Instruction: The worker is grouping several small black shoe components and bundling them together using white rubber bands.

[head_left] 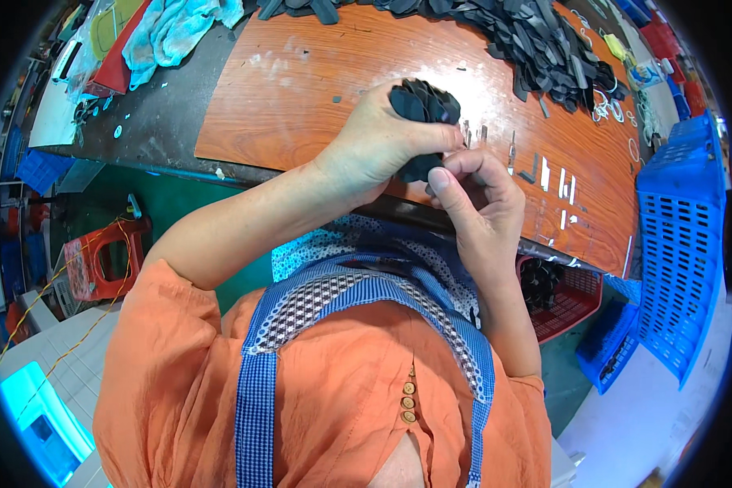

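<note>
A bundle of flat black pieces with rounded ends is wrapped in my left hand, just above the table's near edge. The pieces stand packed together, and their tops spread out above my thumb. Against the lower right side of the bundle, my right hand has its thumb and forefinger curled into a pinch. What lies between those fingertips is too small to make out. Behind the hands is a wood-grain board on the dark table.
Loose black pieces are heaped along the far side. Small white strips and metal bits lie at right. Pale rings lie beyond. Blue baskets stand right; a red basket sits below the edge. A turquoise cloth lies far left.
</note>
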Demonstrator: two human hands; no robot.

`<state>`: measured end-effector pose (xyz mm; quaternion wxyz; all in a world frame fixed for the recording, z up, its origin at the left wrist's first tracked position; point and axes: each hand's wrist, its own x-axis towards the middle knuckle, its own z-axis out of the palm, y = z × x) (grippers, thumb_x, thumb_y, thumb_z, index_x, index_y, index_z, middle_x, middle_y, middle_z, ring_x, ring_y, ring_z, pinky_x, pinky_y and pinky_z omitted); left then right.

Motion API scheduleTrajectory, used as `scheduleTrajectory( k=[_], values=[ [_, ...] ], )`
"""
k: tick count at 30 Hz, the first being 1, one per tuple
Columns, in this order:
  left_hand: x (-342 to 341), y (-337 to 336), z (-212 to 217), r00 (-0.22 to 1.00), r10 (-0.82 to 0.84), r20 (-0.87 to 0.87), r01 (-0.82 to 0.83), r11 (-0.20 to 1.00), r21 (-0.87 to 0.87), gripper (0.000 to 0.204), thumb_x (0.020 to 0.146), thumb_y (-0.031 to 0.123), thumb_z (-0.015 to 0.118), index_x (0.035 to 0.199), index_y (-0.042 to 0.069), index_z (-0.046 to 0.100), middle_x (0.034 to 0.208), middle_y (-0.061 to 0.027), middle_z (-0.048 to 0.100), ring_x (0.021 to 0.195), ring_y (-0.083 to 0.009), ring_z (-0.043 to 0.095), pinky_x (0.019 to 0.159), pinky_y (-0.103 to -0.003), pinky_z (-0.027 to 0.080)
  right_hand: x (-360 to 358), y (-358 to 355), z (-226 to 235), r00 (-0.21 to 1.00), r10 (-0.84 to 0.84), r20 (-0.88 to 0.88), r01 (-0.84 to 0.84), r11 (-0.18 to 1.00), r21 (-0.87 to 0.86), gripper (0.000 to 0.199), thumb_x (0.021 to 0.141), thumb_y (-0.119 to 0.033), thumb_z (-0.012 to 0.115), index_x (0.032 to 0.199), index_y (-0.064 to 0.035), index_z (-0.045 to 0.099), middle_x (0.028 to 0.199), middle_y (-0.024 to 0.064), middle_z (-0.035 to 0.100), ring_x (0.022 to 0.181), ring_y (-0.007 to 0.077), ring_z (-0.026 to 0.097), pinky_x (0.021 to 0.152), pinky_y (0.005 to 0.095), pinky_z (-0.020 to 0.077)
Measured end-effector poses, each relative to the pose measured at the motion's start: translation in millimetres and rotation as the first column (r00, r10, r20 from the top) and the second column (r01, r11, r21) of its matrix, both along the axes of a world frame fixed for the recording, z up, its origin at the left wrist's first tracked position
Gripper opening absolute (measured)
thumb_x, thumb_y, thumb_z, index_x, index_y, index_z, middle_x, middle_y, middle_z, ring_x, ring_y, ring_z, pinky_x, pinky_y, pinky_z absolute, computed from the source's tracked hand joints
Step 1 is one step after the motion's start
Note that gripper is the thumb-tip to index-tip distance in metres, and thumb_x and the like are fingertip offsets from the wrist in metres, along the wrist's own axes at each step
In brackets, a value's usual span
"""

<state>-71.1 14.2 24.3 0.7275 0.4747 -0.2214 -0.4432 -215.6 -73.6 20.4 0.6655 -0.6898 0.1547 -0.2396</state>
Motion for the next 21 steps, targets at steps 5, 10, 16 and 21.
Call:
scheduleTrajectory(
  k=[5, 10, 16, 21],
  values=[
    [18, -12, 10, 0.988, 0.129, 0.085, -0.123, 0.99, -0.073, 0.015, 0.083, -0.001, 0.076, 0.095, 0.002, 0.067, 0.082, -0.0021, 0.066, 0.07, -0.011, 0.065, 0.065, -0.026, 0.056, -4, -12, 5, 1.0, -0.013, -0.011, 0.013, 1.0, -0.02, 0.01, 0.096, -0.008, 0.072, 0.094, -0.0032, 0.063, 0.085, -0.0038, 0.062, 0.076, 0.0024, 0.056, 0.069, 0.0193, 0.0444],
    [51, -19, 12, 0.929, 0.369, 0.011, -0.369, 0.93, -0.005, 0.012, 0.085, 0.006, 0.077, 0.092, 0.003, 0.068, 0.078, -0.0057, 0.069, 0.064, -0.0137, 0.067, 0.058, -0.026, 0.059, -14, -25, 4, 0.994, -0.1, 0.052, 0.099, 0.995, 0.016, 0.009, 0.097, -0.007, 0.069, 0.093, -0.0044, 0.062, 0.086, -0.0033, 0.062, 0.075, 0.0029, 0.056, 0.067, 0.0193, 0.0453],
    [44, -15, 19, 0.671, -0.098, 0.735, 0.19, 0.981, -0.044, 0.034, 0.077, 0.0, 0.079, 0.106, 0.008, 0.062, 0.117, -0.0127, 0.072, 0.107, -0.0199, 0.069, 0.096, -0.035, 0.055, -20, -67, 4, 0.973, 0.108, -0.202, -0.095, 0.993, 0.076, 0.011, 0.1, -0.013, 0.068, 0.098, -0.0037, 0.062, 0.088, -0.001, 0.063, 0.077, 0.0058, 0.061, 0.069, 0.0221, 0.0526],
    [23, -43, 19, 0.538, -0.524, 0.66, 0.44, 0.842, 0.311, 0.039, 0.071, 0.001, 0.081, 0.103, 0.006, 0.059, 0.108, -0.0066, 0.069, 0.101, -0.015, 0.065, 0.087, -0.033, 0.052, -20, -79, 0, 0.976, 0.128, -0.178, -0.116, 0.99, 0.075, 0.014, 0.101, -0.016, 0.067, 0.105, -0.0027, 0.063, 0.094, 0.0013, 0.065, 0.083, 0.0075, 0.062, 0.071, 0.0231, 0.054]
  ],
)
